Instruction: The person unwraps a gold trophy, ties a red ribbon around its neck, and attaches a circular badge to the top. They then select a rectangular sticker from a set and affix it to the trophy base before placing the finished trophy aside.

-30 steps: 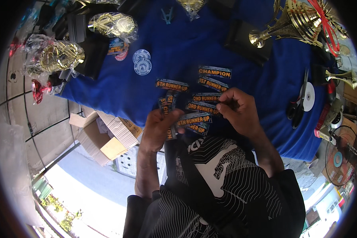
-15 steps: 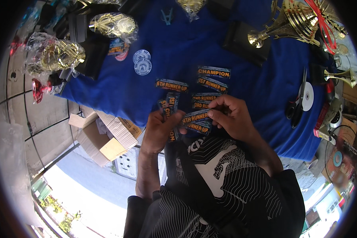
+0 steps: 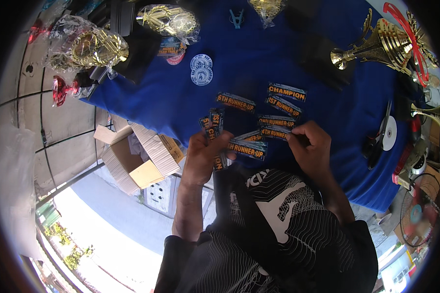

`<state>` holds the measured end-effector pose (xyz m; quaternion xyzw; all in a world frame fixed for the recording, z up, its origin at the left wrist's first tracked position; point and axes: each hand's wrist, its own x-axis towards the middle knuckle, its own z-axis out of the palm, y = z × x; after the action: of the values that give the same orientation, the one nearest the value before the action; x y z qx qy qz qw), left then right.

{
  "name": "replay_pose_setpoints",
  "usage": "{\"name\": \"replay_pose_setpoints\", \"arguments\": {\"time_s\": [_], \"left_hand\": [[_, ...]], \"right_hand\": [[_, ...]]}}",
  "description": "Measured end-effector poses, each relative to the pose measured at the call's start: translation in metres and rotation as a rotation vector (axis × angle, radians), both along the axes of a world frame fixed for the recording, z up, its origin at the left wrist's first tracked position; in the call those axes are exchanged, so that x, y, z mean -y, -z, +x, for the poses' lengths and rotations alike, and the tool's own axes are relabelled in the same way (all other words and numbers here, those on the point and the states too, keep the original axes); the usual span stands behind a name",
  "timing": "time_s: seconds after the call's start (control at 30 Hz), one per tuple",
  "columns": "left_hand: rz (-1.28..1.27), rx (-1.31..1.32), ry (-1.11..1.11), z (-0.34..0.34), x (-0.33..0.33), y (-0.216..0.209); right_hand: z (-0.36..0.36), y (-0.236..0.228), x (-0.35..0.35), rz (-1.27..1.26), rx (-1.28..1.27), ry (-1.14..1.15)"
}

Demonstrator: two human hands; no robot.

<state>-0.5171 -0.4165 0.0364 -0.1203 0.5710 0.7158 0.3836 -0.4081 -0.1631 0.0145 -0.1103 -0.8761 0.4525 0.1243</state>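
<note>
Left hand (image 3: 203, 154) and right hand (image 3: 314, 147) are placed low over the desk (image 3: 259, 58), which is covered in blue cloth. Beyond them a loose column of printed strips (image 3: 287, 93) is laid out, with a lone strip (image 3: 235, 101) set apart to its left.

Handling, as judged: each strip is best taken by one narrow end, so that its lettering is left uncovered, and is best laid flat without hiding its neighbour. Light pressure is advised on whatever is carried, since thin strips may bend or cling in pairs.

Left: fingers are curled, thumb pressed down over a crossed bundle (image 3: 216, 119). Two more strips (image 3: 249, 150) reach the fingertips on its right side; whether these are gripped cannot be told.

Right: thumb and forefinger are pinched at the right end of one strip (image 3: 274, 132), held close below the column; the remaining fingers are folded.
</note>
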Motion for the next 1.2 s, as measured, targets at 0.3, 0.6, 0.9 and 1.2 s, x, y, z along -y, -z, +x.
{"name": "replay_pose_setpoints", "arguments": {"time_s": [0.3, 0.6, 0.9, 1.2], "left_hand": [[-0.144, -0.147, 0.017, 0.006, 0.001, -0.014], [-0.287, -0.276, 0.003, 0.000, 0.005, -0.028], [-0.090, -0.150, 0.172, 0.004, -0.032, -0.013], [-0.100, -0.108, 0.144, 0.008, -0.022, -0.006]], "right_hand": [[-0.008, -0.005, 0.018, -0.081, 0.064, -0.081], [-0.019, -0.009, 0.021, -0.287, -0.136, -0.201], [-0.022, -0.019, 0.013, -0.770, 0.279, -0.007], [-0.021, -0.019, 0.015, -0.678, 0.222, -0.127]]}}
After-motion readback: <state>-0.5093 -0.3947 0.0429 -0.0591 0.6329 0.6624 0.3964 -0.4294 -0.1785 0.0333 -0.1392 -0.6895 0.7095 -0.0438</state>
